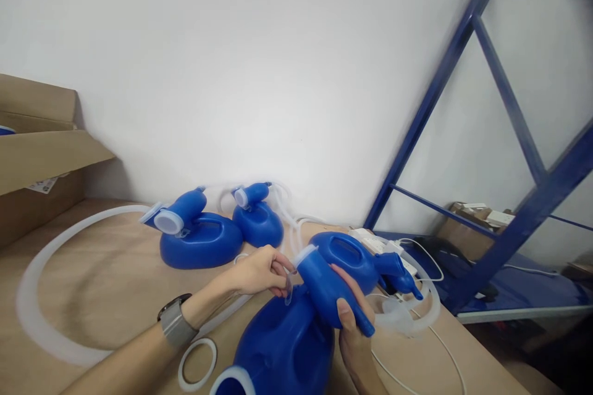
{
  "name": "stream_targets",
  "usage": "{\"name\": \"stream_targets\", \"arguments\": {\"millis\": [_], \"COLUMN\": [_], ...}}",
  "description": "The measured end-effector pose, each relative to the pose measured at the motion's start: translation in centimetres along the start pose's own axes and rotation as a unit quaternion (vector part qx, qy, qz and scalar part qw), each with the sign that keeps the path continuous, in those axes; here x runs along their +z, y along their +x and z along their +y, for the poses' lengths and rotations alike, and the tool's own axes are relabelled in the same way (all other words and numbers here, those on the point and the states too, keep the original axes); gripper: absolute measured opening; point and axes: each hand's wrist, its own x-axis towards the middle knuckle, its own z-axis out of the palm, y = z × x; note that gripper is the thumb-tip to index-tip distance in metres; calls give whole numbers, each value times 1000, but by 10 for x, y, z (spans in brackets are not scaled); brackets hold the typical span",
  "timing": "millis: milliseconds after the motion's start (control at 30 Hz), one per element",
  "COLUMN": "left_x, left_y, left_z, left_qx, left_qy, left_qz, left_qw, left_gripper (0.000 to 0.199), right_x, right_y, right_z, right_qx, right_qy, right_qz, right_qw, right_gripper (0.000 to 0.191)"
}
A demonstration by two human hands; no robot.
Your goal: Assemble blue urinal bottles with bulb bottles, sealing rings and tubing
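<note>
My right hand [354, 327] is wrapped round a blue plastic urinal funnel [327, 290], which has a white rim and a narrow spout pointing down to the right. Close to that rim, my left hand [264, 271] pinches a small clear strip [288, 291]; whether the strip is attached to the funnel I cannot tell. Under both hands lies a blue urinal bottle [282, 345] with a moulded handle, its white-rimmed mouth toward me. A white ring, like a tape roll [198, 364], rests on the table beside my left forearm.
Blue bottles with funnels [201, 241] [258, 222] stand at the back, and another bottle [345, 256] lies right of centre. A thick white hose [37, 302] loops over the left side. Also here: a cardboard box [41, 154], a power strip [365, 237], cables and a blue metal frame [426, 105].
</note>
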Motion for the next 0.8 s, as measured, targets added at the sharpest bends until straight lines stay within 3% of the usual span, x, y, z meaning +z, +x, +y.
{"name": "stream_targets", "arguments": {"millis": [267, 600, 800], "left_x": [8, 21, 26], "left_y": [11, 0, 4], "left_z": [-8, -2, -10], "left_qx": [25, -20, -10], "left_qy": [-63, -165, -243], "left_qz": [124, 118, 141], "left_qw": [990, 979, 960], "left_gripper": [34, 57, 56], "right_x": [0, 3, 1], "right_y": [3, 2, 5], "right_z": [-5, -5, -8], "right_qx": [-30, 13, 19], "right_qy": [-14, 5, -1], "right_qz": [3, 30, 24], "right_qw": [999, 999, 1000], "right_gripper": [51, 53, 55]}}
